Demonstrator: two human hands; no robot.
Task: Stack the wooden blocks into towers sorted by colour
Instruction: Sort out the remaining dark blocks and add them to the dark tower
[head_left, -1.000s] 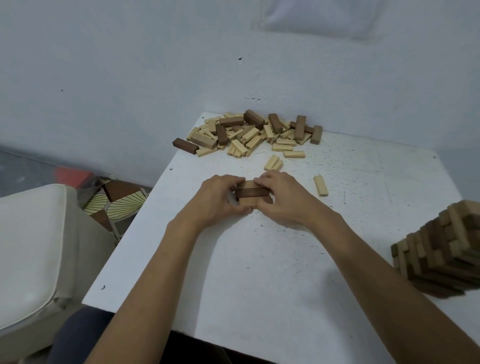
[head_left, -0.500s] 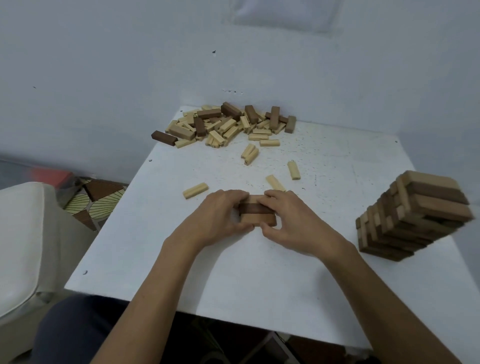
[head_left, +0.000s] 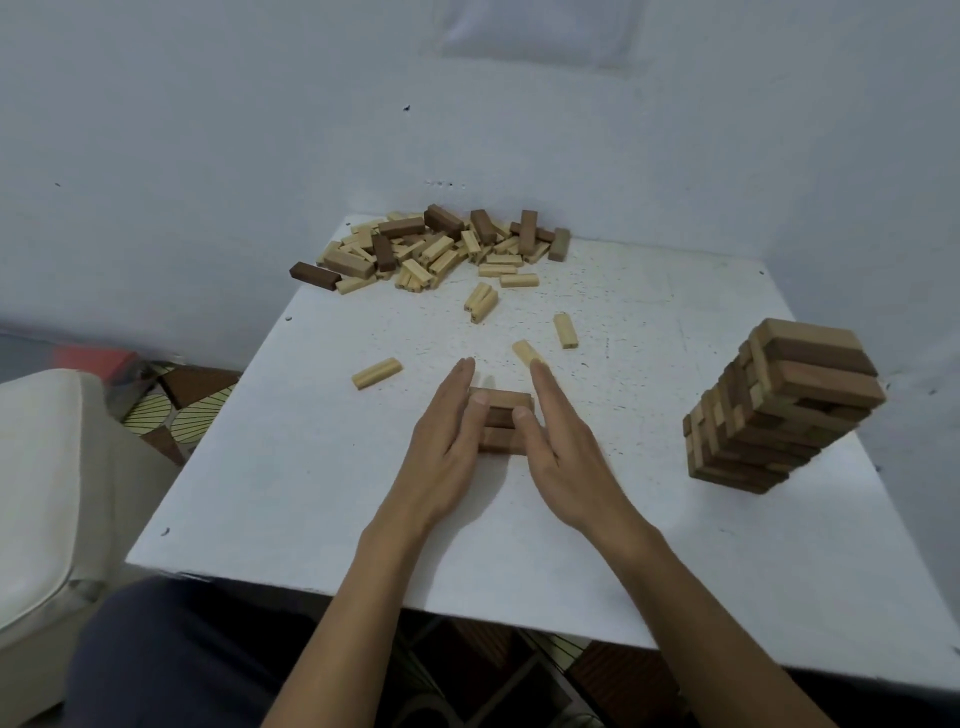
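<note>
A small row of brown blocks (head_left: 501, 420) lies flat in the middle of the white table (head_left: 311, 467). My left hand (head_left: 447, 431) presses its left end with straight fingers, thumb on top. My right hand (head_left: 558, 431) presses the right end the same way. A tall tower of mixed brown and light blocks (head_left: 779, 415) stands at the right. A loose pile of light and dark blocks (head_left: 431, 249) lies at the table's far edge by the wall.
Single light blocks lie near my hands: one to the left (head_left: 376, 372), one at my right fingertips (head_left: 525, 352), one further right (head_left: 565, 330), a pair beyond (head_left: 480, 302). A white seat (head_left: 41, 467) stands left of the table.
My fingers have gone from curled round the brown blocks to straight, flat against the row's ends. The view has shifted, so the tower at the right shows in full.
</note>
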